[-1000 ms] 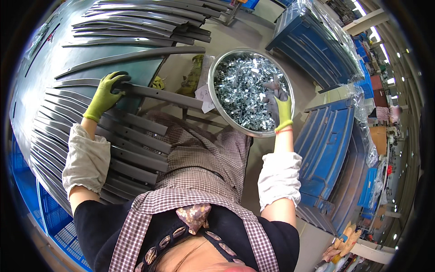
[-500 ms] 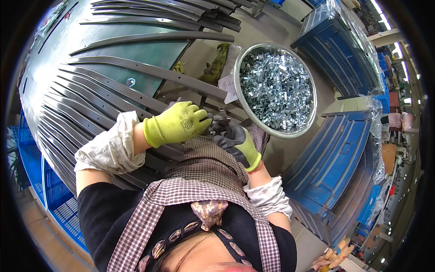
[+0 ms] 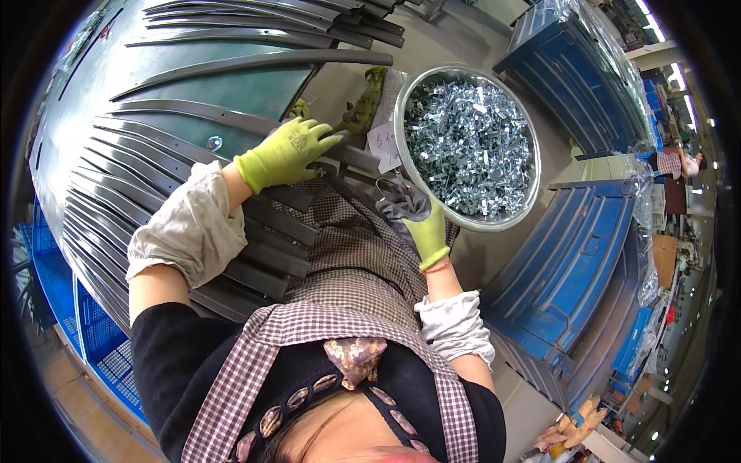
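Observation:
My left hand (image 3: 287, 157), in a yellow-green glove with dark fingertips, is over a long dark metal strip (image 3: 197, 114) near its right end. Its fingers are stretched and spread, with the thumb apart on the near side. My right hand (image 3: 417, 228), gloved alike, is closed in front of my checked apron (image 3: 340, 297), beside the near left rim of a round metal basin (image 3: 397, 123). Its dark fingers curl round something; a thin metallic edge shows by the fingertips, but its kind is hidden. Small shiny metal clips (image 3: 471, 147) fill the basin.
Many similar strips lie side by side on the green-topped table (image 3: 216, 85), their ends jutting over its edge. More strips (image 3: 270, 35) lie farther back. Blue metal bins (image 3: 559, 262) stand to the right, blue plastic crates (image 3: 100, 332) at the lower left. A paper tag (image 3: 382, 147) hangs by the basin.
My hands were close together above my lap. The left has moved away and up, its fingers spreading over the strip. The right has shifted slightly right and stays closed.

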Motion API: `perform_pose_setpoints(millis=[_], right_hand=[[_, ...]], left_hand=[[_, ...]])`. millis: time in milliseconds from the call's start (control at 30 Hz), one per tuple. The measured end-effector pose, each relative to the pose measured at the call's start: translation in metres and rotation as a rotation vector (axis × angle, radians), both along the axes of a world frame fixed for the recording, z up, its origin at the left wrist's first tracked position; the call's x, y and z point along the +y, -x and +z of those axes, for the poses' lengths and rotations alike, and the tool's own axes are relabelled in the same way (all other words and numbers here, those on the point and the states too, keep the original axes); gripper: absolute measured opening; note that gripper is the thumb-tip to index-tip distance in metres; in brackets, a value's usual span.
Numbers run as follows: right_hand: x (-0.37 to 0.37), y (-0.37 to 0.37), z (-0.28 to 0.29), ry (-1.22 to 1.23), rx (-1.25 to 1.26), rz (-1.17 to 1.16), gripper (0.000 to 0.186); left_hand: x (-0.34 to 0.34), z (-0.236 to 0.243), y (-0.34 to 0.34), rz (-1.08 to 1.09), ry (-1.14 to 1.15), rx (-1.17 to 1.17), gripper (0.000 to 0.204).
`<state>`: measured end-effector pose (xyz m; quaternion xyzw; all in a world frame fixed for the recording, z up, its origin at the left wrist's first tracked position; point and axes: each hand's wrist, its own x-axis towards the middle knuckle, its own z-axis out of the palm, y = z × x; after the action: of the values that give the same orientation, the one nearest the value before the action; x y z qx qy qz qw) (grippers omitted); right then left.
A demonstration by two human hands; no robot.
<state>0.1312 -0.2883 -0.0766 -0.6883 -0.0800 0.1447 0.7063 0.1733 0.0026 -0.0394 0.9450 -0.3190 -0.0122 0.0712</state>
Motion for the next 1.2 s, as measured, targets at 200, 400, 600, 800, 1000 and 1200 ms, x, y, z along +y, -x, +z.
perform_pose_setpoints(millis=[200, 400, 600, 800, 1000, 1200], right_hand=[[0.005, -0.007, -0.001, 0.326, -0.263, 0.069, 0.039], [-0.004, -0.029, -0.029, -0.062, 0.102, 0.285, 0.033], [0.007, -0.028, -0.049, 0.259, -0.146, 0.229, 0.024], [-0.004, 0.004, -0.018, 0.666, -0.424, 0.136, 0.026], [-0.018, 0.011, 0.006, 0.713, -0.540, 0.171, 0.021], [0.000, 0.007, 0.013, 0.765, -0.674, 0.206, 0.018]], left_hand=[[0.003, 0.003, 0.009, -0.026, 0.061, 0.103, 0.061], [0.007, 0.000, 0.013, -0.074, 0.257, 0.167, 0.052], [0.011, 0.005, 0.014, -0.063, 0.257, 0.217, 0.053], [0.013, 0.002, 0.014, -0.023, 0.266, 0.201, 0.052], [0.010, 0.008, 0.014, -0.005, 0.187, 0.212, 0.053], [0.011, 0.007, 0.014, -0.013, 0.174, 0.212, 0.051]])
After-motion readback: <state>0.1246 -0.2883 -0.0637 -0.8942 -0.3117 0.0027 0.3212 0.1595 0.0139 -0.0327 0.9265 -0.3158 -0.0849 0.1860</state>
